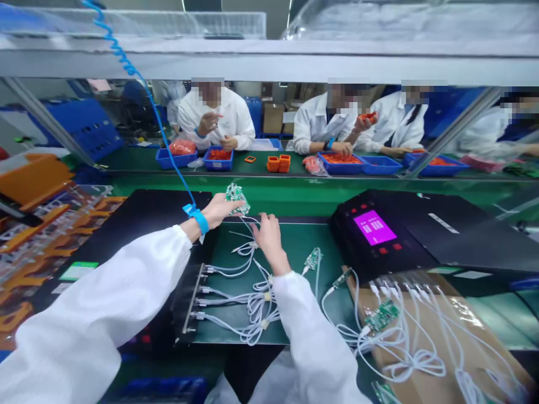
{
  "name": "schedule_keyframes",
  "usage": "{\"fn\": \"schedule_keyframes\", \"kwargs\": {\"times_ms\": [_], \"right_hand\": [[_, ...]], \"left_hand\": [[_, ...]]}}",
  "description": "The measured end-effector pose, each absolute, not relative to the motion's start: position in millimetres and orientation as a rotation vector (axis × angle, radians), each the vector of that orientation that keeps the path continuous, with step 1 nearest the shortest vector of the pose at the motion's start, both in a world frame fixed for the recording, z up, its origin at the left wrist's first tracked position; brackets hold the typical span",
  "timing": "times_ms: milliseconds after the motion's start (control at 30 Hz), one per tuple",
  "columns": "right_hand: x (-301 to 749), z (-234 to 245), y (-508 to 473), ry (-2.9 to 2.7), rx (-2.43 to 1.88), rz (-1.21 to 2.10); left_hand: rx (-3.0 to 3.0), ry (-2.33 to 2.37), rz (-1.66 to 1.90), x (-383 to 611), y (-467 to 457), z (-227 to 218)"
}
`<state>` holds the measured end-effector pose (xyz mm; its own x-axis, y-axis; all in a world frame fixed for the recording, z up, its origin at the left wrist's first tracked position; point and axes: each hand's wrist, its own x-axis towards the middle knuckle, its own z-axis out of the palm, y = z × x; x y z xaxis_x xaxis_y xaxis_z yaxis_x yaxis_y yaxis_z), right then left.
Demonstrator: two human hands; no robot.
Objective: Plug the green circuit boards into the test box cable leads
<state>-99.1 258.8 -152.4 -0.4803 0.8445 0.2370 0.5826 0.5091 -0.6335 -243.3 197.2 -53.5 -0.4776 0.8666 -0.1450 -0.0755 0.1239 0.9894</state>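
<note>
My left hand (219, 209), with a blue wrist strap (201, 221) on its wrist, grips a green circuit board (237, 198) above the bench. Just right of and below the board, my right hand (269, 238) is curled with its fingers round a thin white cable (249, 219); the exact grip is partly hidden. Bundled white cables (259, 306) lie beneath, plugged into the metal-edged side of a black box (168, 205) at left. More circuit boards joined to white cables lie to the right, one on the green mat (312, 259) and another above the cardboard (381, 316).
At right stands a black device with a lit magenta screen (374, 226). Orange frames (76, 247) fill a rack at far left. A coiled blue cord (158, 115) hangs down to my wrist. Across the bench, several co-workers in white handle orange parts in blue bins (218, 164).
</note>
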Motion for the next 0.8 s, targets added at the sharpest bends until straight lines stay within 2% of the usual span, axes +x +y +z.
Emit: {"fn": "schedule_keyframes", "kwargs": {"times_ms": [200,467,667,800], "right_hand": [[-155.1,-165.5,296.1,-2.349,-1.107,0.761],[-116.3,-165.4,293.8,-2.111,-0.899,0.886],[-99.9,-160.0,277.8,-1.797,-0.657,1.179],[-99.9,-155.4,272.6,-1.712,-0.668,1.263]], "left_hand": [[0.877,1.641,1.526,-250.2,196.0,-51.3],[0.898,1.604,1.616,-258.8,198.2,-49.0],[1.023,1.633,1.607,-261.5,197.9,-55.1],[1.078,1.587,1.551,-259.3,194.2,-53.4]]}}
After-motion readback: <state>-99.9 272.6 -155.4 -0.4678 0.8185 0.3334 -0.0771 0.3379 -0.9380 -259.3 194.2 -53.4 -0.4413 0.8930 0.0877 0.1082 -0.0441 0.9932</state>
